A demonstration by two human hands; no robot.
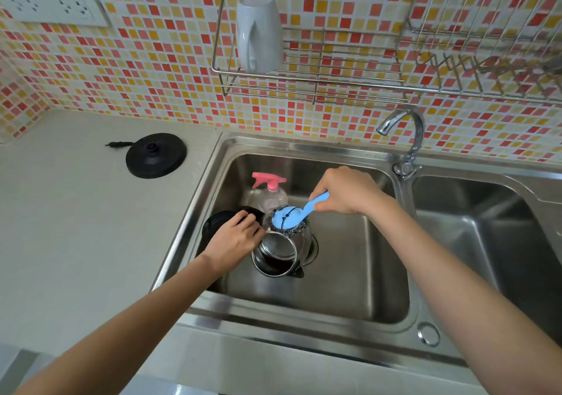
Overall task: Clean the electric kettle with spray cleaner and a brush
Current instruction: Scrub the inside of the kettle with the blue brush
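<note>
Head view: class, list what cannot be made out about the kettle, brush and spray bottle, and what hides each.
1. Handle of the kettle, head view: covered by the left hand.
2. Lower part of the spray bottle, head view: behind the kettle and brush.
3. End of the brush handle, head view: enclosed in the right hand.
4. Inside of the kettle, head view: dark, reflective; remaining dirt unclear.

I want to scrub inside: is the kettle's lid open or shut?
Open. The black round lid is swung back by the left hand, and the mouth of the stainless steel electric kettle shows its dark inside.
</note>
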